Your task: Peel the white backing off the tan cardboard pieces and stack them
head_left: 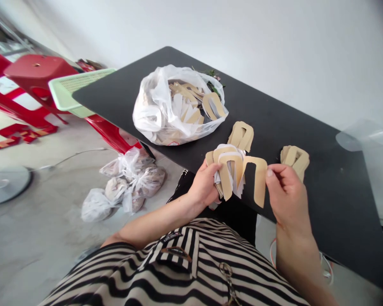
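My left hand [205, 185] is closed on a fanned bundle of U-shaped paper pieces [225, 170], tan and white, above the table's front edge. Between the thumb and fingers of my right hand [285, 191] is one tan U-shaped piece [260, 182], its other leg touching or overlapping the bundle. Behind the bundle, a small tan stack [241, 135] lies on the black table [261, 114]. Another tan stack [295, 159] lies just beyond my right hand, partly hidden by it.
A white plastic bag [153, 106] full of similar pieces stands open on the table, with green leaves [213, 87] behind it. At the left are a pale green basket [60, 95] and red stools [40, 72]. Tied plastic bags [130, 182] lie on the floor.
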`<action>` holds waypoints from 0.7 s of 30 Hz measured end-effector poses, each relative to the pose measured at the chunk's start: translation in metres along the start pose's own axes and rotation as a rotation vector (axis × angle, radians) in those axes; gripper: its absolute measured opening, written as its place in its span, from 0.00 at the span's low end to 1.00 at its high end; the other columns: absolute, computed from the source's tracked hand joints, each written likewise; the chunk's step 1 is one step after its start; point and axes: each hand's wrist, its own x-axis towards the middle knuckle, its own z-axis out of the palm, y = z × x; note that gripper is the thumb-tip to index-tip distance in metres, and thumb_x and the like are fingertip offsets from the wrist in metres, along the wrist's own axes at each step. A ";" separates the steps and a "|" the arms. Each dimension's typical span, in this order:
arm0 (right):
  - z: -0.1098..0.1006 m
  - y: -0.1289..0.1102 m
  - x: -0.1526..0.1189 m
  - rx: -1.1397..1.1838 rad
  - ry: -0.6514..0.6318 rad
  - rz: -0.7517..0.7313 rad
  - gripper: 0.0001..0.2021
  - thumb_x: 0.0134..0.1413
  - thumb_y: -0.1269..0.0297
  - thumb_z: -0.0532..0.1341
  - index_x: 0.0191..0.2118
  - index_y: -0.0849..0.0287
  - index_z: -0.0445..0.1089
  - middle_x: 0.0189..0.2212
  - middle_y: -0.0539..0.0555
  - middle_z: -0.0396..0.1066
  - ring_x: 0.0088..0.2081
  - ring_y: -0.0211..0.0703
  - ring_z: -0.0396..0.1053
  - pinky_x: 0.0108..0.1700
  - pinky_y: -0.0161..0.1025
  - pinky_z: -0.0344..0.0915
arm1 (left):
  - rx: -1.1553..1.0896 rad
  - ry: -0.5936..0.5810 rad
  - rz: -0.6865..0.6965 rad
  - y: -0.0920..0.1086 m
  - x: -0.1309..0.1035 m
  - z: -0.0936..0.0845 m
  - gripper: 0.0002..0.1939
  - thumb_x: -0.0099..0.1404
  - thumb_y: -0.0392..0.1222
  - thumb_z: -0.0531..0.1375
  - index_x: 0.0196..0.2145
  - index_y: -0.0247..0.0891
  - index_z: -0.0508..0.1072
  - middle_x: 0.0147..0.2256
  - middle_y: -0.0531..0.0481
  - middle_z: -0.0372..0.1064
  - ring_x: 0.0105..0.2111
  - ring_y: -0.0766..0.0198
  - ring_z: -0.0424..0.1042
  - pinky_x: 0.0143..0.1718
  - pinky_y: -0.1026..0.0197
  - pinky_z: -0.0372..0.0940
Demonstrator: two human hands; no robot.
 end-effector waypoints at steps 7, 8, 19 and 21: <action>-0.014 0.027 0.009 0.036 0.082 0.115 0.13 0.62 0.51 0.63 0.42 0.55 0.75 0.34 0.53 0.75 0.32 0.43 0.70 0.35 0.42 0.67 | -0.005 0.013 0.011 -0.005 0.004 0.002 0.17 0.54 0.33 0.65 0.43 0.39 0.72 0.34 0.52 0.76 0.32 0.62 0.77 0.40 0.58 0.73; -0.017 0.030 0.010 0.039 0.097 0.130 0.14 0.61 0.50 0.63 0.42 0.55 0.76 0.33 0.53 0.75 0.32 0.43 0.70 0.35 0.43 0.67 | -0.010 0.009 0.011 -0.006 0.005 0.002 0.17 0.55 0.33 0.65 0.44 0.40 0.72 0.35 0.52 0.77 0.34 0.61 0.77 0.41 0.58 0.73; -0.052 0.068 0.015 0.107 0.386 0.124 0.14 0.61 0.50 0.63 0.40 0.56 0.74 0.34 0.52 0.74 0.35 0.44 0.71 0.41 0.43 0.67 | 0.031 0.080 0.013 -0.009 0.010 0.016 0.15 0.57 0.31 0.65 0.43 0.37 0.73 0.35 0.49 0.79 0.31 0.61 0.79 0.39 0.59 0.75; -0.065 0.080 0.022 0.139 0.436 0.123 0.14 0.60 0.50 0.65 0.40 0.56 0.75 0.35 0.52 0.74 0.38 0.44 0.71 0.43 0.43 0.67 | 0.031 0.086 0.016 -0.009 0.011 0.019 0.16 0.56 0.30 0.65 0.44 0.36 0.74 0.35 0.49 0.79 0.32 0.60 0.79 0.40 0.59 0.75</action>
